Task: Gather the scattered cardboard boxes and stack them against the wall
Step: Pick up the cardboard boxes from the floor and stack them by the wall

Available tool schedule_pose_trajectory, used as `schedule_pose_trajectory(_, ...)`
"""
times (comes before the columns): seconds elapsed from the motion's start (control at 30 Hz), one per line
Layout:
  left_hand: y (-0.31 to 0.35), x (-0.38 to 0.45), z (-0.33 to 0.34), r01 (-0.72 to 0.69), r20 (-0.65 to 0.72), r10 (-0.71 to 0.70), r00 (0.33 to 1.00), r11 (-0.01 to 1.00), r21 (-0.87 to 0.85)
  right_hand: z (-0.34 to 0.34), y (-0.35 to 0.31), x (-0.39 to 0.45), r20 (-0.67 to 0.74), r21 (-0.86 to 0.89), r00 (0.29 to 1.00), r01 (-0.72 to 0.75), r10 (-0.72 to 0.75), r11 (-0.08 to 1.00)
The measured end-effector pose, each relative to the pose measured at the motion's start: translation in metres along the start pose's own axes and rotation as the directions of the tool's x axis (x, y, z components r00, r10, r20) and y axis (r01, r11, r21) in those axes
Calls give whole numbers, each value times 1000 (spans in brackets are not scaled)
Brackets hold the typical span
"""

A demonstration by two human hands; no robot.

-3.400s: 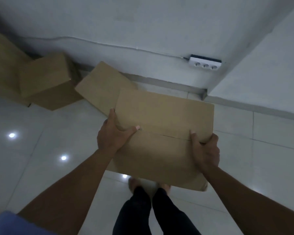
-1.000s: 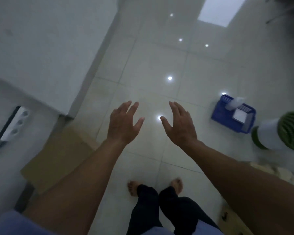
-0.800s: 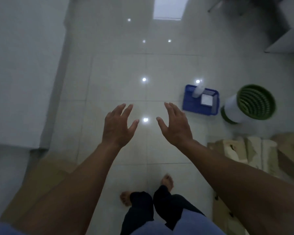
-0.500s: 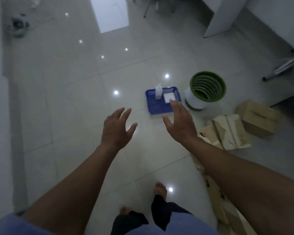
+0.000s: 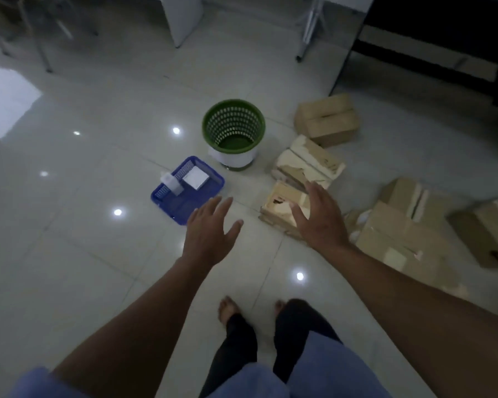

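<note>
Cardboard boxes [image 5: 308,165] lie scattered on floor at right, w/ left hand [image 5: 209,231] and right hand [image 5: 319,219] spread, holding nothing, above tiles. Beyond: blue tray [image 5: 197,199], green bin [image 5: 233,130]; farthest box [image 5: 327,119] seems closed.

Several brown cardboard boxes are scattered on the tiled floor to the right. A closed box [image 5: 327,119] lies farthest away, two torn, pale-edged boxes [image 5: 308,163] and [image 5: 279,205] are set in a row nearer, and larger flattened boxes [image 5: 400,239] are spread at the right, with another box [image 5: 483,237] at the edge.
</note>
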State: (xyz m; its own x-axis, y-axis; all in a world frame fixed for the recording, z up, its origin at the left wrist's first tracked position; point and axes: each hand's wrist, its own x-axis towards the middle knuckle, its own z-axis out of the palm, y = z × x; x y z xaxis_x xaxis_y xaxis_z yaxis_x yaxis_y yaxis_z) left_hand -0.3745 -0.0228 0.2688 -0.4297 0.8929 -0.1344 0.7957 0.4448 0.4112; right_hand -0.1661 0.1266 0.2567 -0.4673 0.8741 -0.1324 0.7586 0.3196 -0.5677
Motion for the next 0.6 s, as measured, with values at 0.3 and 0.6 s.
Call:
schedule_pose_trajectory(0.3, 46, 86, 78, -116, 262, 114, 958, 993, -9, 10, 102, 3, 18, 101, 917, -399, 399, 912)
schedule_pose_trajectory(0.6, 62, 180, 193, -44, 364, 50, 930, 999, -25, 71, 215, 53, 82, 171, 802, -596, 591, 785)
